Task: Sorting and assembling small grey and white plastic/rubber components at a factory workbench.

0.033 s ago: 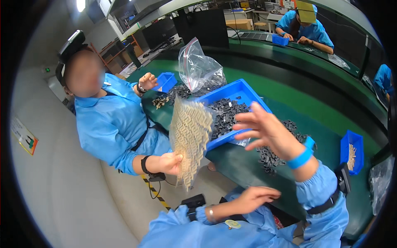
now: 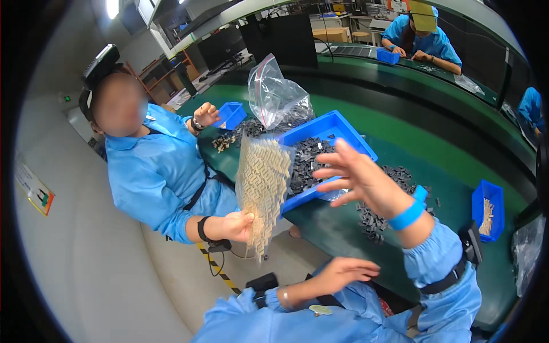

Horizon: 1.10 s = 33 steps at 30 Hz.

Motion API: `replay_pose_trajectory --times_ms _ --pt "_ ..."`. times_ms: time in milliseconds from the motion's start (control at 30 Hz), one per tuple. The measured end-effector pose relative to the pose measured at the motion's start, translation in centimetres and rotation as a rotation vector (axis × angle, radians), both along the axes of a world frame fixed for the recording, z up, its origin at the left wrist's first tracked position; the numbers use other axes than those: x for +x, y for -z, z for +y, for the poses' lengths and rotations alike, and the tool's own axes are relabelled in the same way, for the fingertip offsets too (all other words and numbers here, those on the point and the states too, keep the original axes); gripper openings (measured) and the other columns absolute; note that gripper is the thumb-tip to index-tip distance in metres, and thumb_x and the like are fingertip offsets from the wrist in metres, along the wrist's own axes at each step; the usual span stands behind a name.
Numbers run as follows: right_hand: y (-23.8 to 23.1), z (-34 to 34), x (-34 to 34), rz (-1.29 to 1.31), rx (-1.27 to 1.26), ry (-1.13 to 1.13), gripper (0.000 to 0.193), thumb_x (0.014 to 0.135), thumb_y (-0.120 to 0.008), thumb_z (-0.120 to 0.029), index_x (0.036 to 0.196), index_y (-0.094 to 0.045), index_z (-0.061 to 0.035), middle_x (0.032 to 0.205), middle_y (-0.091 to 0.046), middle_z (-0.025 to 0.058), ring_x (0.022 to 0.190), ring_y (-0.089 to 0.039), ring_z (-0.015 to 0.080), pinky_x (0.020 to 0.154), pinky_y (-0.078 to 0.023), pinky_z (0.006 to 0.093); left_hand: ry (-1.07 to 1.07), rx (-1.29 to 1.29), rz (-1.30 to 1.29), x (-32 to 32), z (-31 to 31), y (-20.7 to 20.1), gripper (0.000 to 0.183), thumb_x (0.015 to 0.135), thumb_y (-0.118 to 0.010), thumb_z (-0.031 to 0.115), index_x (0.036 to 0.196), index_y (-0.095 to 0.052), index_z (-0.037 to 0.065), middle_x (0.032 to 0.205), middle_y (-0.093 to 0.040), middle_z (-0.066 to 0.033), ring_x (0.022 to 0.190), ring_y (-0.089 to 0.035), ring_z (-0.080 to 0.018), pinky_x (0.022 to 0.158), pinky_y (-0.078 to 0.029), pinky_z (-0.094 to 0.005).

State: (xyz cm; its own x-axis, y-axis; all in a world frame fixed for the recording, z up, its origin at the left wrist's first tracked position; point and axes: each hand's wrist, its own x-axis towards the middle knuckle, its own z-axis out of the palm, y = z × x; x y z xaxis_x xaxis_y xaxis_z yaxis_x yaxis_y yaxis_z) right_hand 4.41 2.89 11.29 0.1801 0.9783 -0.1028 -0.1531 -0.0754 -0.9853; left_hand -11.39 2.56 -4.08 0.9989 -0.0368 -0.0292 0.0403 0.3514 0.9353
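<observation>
My right hand (image 2: 369, 186), with a blue band at the wrist, is raised over the table, fingers spread and holding nothing. It reaches toward a clear plastic bag (image 2: 263, 183) of small tan pieces in slanted rows, without touching it. A co-worker's hand (image 2: 237, 226) grips that bag near its lower left edge. My left hand (image 2: 346, 273) is low in front of my body, fingers stretched out and nothing in it. Partly behind my right hand is a blue tray (image 2: 343, 127) of small black pieces. More loose black pieces (image 2: 372, 220) are on the green table beneath my right wrist.
A zip bag (image 2: 274, 94) of dark pieces stands behind the tray. Small blue bins are at the left (image 2: 231, 114) and the far right (image 2: 487, 188), the right one with tan pieces. A clear bag (image 2: 527, 251) hangs at the right edge. Another person (image 2: 423, 40) works beyond the divider.
My right hand has shifted a little left and slightly down, closer to the bag of tan pieces. My left hand has drifted slightly left. The co-worker still holds the bag.
</observation>
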Motion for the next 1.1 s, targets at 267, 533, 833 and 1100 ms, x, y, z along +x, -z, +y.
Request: replay_pose_trajectory --times_ms 267,533,833,1100 --pt "0.1 6.1 -5.4 -0.199 0.368 0.175 0.055 0.068 -0.07 -0.028 0.113 -0.053 -0.0007 0.097 -0.061 0.0192 0.09 -0.06 0.0263 0.078 -0.046 0.0327 -0.472 -0.684 0.022 -10.0 6.9 1.6 0.045 0.081 -0.047 0.003 0.125 -0.038 -0.002 0.124 -0.045 -0.0201 0.117 -0.043 -0.0301 0.097 -0.036 -0.0385" --pt "0.4 -0.9 -4.8 -0.645 0.306 0.088 0.024 0.07 -0.054 0.0 0.093 -0.06 0.0019 0.079 -0.062 0.0185 0.076 -0.063 0.0293 0.067 -0.049 0.033 -0.5 -0.852 -0.355 -12.1 8.3 2.0 0.06 0.067 -0.059 0.02 0.122 -0.044 0.004 0.122 -0.049 -0.0108 0.113 -0.045 -0.0236 0.096 -0.034 -0.0384" --pt "-0.8 -9.3 -5.6 -0.639 0.373 0.285 0.021 0.074 -0.06 0.0 0.095 -0.059 0.0022 0.08 -0.064 0.0114 0.073 -0.064 0.0166 0.065 -0.049 0.0269 -0.496 -0.552 -0.374 -11.0 8.2 -1.8 0.098 0.058 -0.07 0.057 0.131 -0.03 0.006 0.134 -0.033 -0.0112 0.121 -0.034 -0.0292 0.1 -0.029 -0.0463" --pt "-1.9 -17.4 -5.6 -0.807 0.255 0.38 0.032 0.072 -0.07 -0.012 0.098 -0.057 0.0031 0.065 -0.06 0.008 0.058 -0.058 0.0102 0.054 -0.044 0.023 -0.673 -0.244 -0.358 -5.2 7.7 -6.9 0.055 0.073 -0.065 -0.002 0.122 -0.04 0.001 0.113 -0.053 -0.0105 0.102 -0.052 -0.0213 0.09 -0.042 -0.0361"
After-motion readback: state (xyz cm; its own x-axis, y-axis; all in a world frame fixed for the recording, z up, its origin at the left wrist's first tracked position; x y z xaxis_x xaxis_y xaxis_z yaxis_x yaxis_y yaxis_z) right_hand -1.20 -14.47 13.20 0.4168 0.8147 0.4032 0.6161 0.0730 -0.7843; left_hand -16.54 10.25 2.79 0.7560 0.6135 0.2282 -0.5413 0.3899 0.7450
